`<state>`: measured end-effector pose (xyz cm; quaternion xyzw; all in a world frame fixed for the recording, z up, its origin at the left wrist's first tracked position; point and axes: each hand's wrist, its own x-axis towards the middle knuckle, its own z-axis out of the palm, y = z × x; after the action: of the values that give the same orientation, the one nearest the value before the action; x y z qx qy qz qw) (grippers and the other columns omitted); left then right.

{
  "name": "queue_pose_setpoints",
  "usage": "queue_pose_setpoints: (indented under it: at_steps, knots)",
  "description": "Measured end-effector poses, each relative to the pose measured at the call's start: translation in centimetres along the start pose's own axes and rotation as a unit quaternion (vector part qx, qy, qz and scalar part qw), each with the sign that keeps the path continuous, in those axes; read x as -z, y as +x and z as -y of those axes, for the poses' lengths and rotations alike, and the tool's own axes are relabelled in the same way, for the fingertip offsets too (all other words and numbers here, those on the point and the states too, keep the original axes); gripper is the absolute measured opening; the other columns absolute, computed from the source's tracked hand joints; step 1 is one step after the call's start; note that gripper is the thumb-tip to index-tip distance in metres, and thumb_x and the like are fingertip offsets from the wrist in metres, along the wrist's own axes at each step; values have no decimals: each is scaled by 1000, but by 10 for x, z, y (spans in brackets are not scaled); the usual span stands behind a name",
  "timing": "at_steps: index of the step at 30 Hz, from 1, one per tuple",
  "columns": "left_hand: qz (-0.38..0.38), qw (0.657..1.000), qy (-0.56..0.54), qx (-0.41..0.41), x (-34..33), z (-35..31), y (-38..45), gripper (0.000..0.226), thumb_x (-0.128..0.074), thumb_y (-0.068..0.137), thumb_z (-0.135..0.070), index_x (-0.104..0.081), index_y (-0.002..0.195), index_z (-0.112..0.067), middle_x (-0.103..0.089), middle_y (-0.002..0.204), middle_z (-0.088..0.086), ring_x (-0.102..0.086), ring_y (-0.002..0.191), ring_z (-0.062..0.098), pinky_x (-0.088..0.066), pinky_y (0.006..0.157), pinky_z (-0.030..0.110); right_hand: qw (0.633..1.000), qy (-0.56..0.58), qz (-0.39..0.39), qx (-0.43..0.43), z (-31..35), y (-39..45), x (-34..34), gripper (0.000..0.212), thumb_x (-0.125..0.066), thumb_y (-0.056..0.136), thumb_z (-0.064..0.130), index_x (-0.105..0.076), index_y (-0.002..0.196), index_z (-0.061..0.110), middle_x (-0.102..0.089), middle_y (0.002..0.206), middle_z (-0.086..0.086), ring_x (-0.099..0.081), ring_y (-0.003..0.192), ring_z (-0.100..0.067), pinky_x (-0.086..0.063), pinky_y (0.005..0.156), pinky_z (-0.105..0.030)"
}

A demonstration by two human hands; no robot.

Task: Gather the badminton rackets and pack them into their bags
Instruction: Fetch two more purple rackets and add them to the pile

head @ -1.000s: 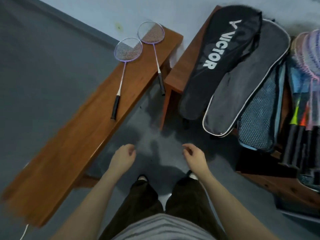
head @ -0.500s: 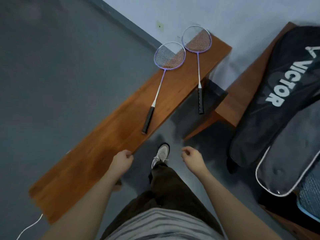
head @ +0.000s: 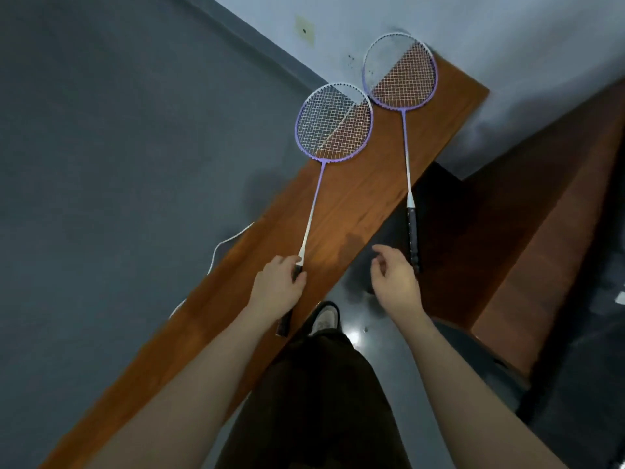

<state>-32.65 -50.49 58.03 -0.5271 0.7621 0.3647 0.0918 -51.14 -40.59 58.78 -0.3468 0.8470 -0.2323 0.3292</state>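
Two purple-and-white badminton rackets lie on a long wooden bench (head: pixel 355 204). The left racket (head: pixel 333 123) has its head over the bench's left edge. My left hand (head: pixel 279 291) covers its black handle, fingers curled over the grip. The right racket (head: pixel 400 74) lies near the wall, its black handle (head: pixel 412 235) hanging past the bench's right edge. My right hand (head: pixel 394 277) hovers just left of that handle, fingers loosely curled, holding nothing. No racket bags are in view.
A second wooden bench (head: pixel 541 238) runs along the right side. A white cable (head: pixel 220 247) lies on the grey floor left of the bench. My shoe (head: pixel 324 318) stands between the two benches. A pale wall (head: pixel 473 35) closes off the far end.
I have stepped closer to the bench, and the bags have left the view. My left hand has come down on the left racket's handle; my right hand has moved up beside the right racket's handle.
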Motion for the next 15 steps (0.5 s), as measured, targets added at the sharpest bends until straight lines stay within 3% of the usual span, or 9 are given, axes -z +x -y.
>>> queue_pose_setpoints:
  at_steps: [3, 7, 12, 15]
  knots:
    - [39, 997, 55, 39, -21, 6, 53, 49, -43, 92, -42, -40, 136, -21, -48, 131, 10, -45, 118, 29, -37, 97, 42, 997, -55, -14, 51, -8, 34, -14, 33, -49, 93, 11, -54, 125, 12, -59, 105, -7, -60, 88, -25, -49, 80, -49]
    - [52, 995, 75, 29, -54, 20, 104, 62, -47, 91, -45, -24, 143, -22, -46, 129, 11, -47, 115, 29, -39, 95, 41, 997, -37, -72, 19, -27, 79, -33, 32, -50, 92, 11, -55, 124, 11, -58, 106, -8, -57, 93, -24, -48, 85, -47]
    - [23, 999, -43, -9, -72, 25, 131, 66, -55, 91, -19, -19, 146, -23, -51, 108, 7, -56, 82, 16, -52, 74, 31, 979, -150, -134, 9, -55, 123, -46, 41, -54, 90, 22, -49, 130, 15, -49, 128, -13, -41, 119, -34, -29, 101, -46]
    - [-14, 994, -99, -42, -74, 19, 132, 60, -51, 92, -13, -24, 145, -20, -48, 97, 3, -51, 71, 12, -48, 61, 18, 970, -178, -160, -45, -67, 141, -46, 60, -57, 88, 33, -32, 142, 23, -33, 142, -18, -31, 129, -38, -22, 106, -51]
